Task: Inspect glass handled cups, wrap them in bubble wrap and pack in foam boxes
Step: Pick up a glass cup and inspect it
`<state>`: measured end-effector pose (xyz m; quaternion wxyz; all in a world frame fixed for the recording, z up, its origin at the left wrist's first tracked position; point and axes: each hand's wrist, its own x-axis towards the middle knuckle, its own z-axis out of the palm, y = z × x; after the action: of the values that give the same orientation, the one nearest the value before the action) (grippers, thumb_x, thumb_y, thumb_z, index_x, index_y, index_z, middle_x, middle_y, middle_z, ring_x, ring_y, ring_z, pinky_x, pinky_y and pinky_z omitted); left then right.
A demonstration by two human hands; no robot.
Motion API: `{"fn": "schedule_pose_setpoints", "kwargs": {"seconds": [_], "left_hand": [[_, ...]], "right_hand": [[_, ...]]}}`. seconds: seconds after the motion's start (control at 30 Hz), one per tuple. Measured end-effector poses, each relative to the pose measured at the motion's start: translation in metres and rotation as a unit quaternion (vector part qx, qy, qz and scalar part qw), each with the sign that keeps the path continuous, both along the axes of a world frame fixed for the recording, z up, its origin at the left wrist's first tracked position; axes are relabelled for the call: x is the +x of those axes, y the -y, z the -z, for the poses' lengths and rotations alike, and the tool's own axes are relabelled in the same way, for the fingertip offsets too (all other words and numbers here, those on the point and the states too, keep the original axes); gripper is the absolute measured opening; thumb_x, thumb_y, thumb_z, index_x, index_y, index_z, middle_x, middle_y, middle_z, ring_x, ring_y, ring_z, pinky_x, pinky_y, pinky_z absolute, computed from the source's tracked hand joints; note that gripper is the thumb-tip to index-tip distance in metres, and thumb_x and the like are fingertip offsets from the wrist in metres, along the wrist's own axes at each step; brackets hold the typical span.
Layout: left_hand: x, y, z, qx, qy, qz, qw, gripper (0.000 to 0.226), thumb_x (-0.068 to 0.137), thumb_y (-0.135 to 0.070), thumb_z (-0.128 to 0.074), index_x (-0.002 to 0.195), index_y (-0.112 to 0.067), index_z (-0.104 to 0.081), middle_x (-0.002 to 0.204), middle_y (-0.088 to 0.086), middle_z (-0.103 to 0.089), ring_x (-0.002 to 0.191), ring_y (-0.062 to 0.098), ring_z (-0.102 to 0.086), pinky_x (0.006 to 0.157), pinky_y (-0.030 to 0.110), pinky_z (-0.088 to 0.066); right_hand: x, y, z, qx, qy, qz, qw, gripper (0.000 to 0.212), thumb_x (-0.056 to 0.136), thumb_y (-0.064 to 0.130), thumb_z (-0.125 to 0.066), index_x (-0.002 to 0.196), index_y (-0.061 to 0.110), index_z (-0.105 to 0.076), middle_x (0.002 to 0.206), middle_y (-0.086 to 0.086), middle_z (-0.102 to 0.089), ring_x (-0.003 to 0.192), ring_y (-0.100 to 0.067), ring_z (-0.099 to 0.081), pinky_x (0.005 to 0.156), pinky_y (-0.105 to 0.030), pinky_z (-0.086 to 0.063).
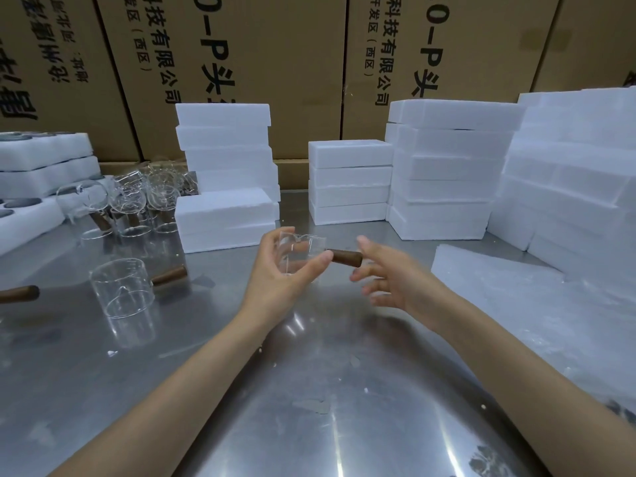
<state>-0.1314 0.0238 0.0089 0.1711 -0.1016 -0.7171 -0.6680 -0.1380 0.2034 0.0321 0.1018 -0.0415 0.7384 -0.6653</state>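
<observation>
My left hand [280, 266] grips a clear glass cup [301, 251] above the steel table, fingers and thumb curled round its body. The cup's brown wooden handle [346, 257] sticks out to the right. My right hand [389, 275] hovers just beside that handle with fingers spread and relaxed, holding nothing. Another glass cup [122, 287] with a wooden handle [169, 275] stands upside down at the left. A sheet of bubble wrap [516, 297] lies flat at the right. Stacks of white foam boxes [349, 182] stand behind.
More glass cups [144, 201] cluster at the back left beside foam trays [41, 173]. Tall foam stacks [227, 173] [447, 166] [571, 173] line the back and right. Brown cartons [275, 63] form the wall behind. A loose wooden handle [19, 293] lies at the far left edge.
</observation>
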Motion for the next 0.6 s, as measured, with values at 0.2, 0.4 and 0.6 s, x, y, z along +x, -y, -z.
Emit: {"fn": "schedule_pose_setpoints", "kwargs": {"seconds": [0.2, 0.4, 0.6], "left_hand": [[-0.001, -0.003, 0.004, -0.036, -0.007, 0.031, 0.999, 0.091, 0.054, -0.042, -0.085, 0.129, -0.032, -0.035, 0.129, -0.001, -0.053, 0.099, 0.002, -0.062, 0.072, 0.013, -0.051], [-0.002, 0.002, 0.009, -0.137, -0.047, 0.066, 0.987, 0.104, 0.058, -0.04, -0.081, 0.14, -0.048, -0.018, 0.133, -0.033, -0.032, 0.118, -0.02, -0.036, 0.089, -0.005, -0.029], [-0.008, 0.007, 0.011, -0.181, -0.093, 0.016, 0.979, 0.078, 0.071, -0.026, -0.083, 0.129, -0.048, -0.036, 0.128, -0.04, -0.04, 0.121, -0.006, -0.044, 0.098, 0.003, -0.032]], "right_hand": [[0.006, 0.013, 0.006, -0.008, -0.106, -0.003, 0.994, 0.01, 0.092, 0.027, -0.058, 0.093, 0.019, -0.064, 0.07, 0.01, -0.066, 0.061, -0.005, -0.059, 0.057, -0.016, -0.048], [0.002, 0.006, 0.001, -0.055, -0.083, 0.023, 0.995, 0.013, 0.093, 0.019, -0.054, 0.093, 0.01, -0.062, 0.067, 0.001, -0.054, 0.056, -0.011, -0.048, 0.056, -0.018, -0.038], [-0.001, 0.005, 0.0, -0.065, -0.066, 0.025, 0.995, 0.014, 0.093, 0.022, -0.054, 0.087, 0.012, -0.062, 0.063, 0.002, -0.051, 0.054, -0.01, -0.045, 0.056, -0.019, -0.035]]}}
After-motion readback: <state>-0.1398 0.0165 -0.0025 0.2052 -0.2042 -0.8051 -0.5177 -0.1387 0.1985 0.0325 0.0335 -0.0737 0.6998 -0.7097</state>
